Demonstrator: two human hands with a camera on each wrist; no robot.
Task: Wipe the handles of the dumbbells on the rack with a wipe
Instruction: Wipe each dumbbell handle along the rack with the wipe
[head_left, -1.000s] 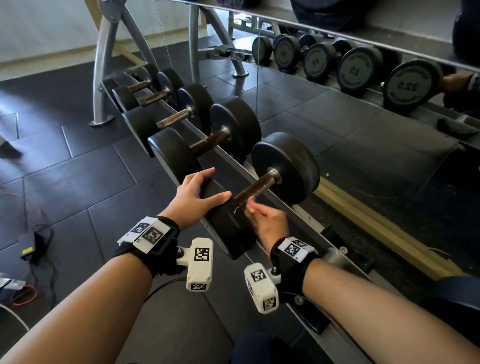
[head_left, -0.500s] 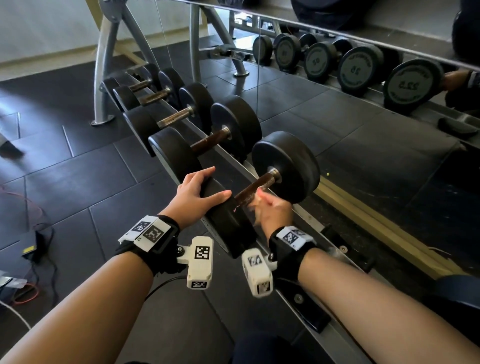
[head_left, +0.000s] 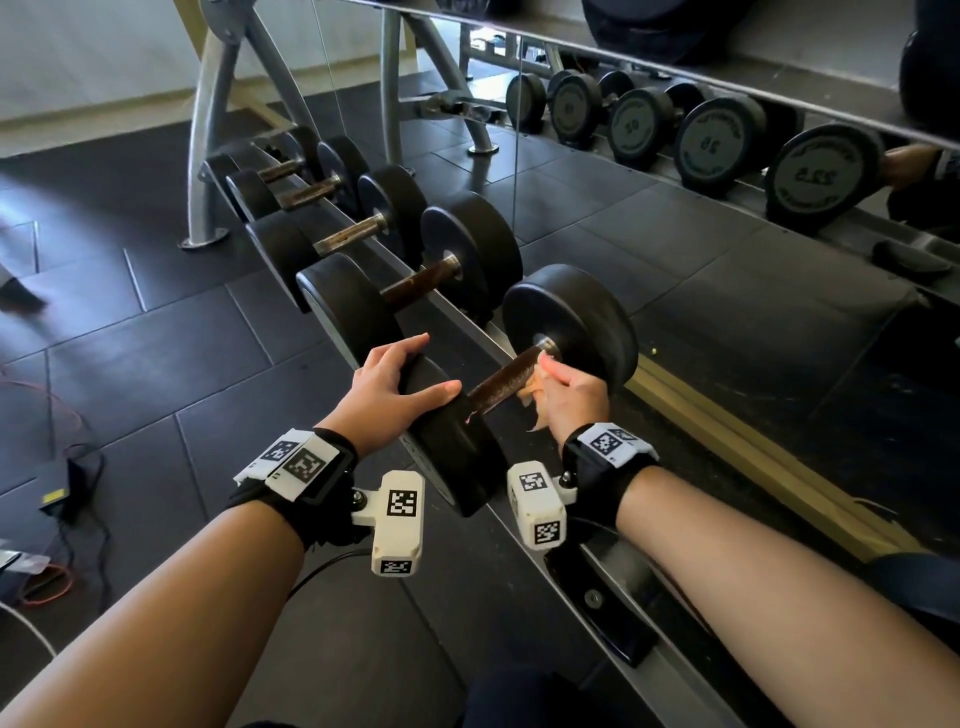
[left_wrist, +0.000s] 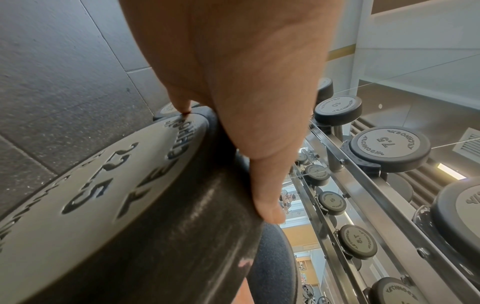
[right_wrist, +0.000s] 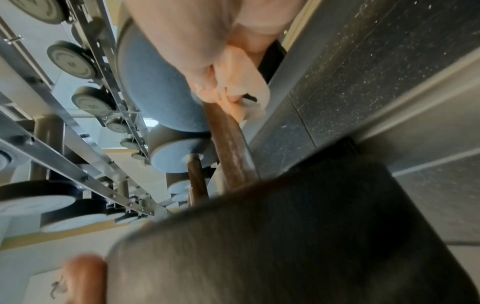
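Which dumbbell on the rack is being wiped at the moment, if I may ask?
The nearest dumbbell: the right hand presses the wipe on its handle.

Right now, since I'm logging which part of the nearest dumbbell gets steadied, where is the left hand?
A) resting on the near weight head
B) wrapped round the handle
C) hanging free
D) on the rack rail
A: the left hand lies with straight fingers on the near weight head, while the right hand presses the wipe to the handle.
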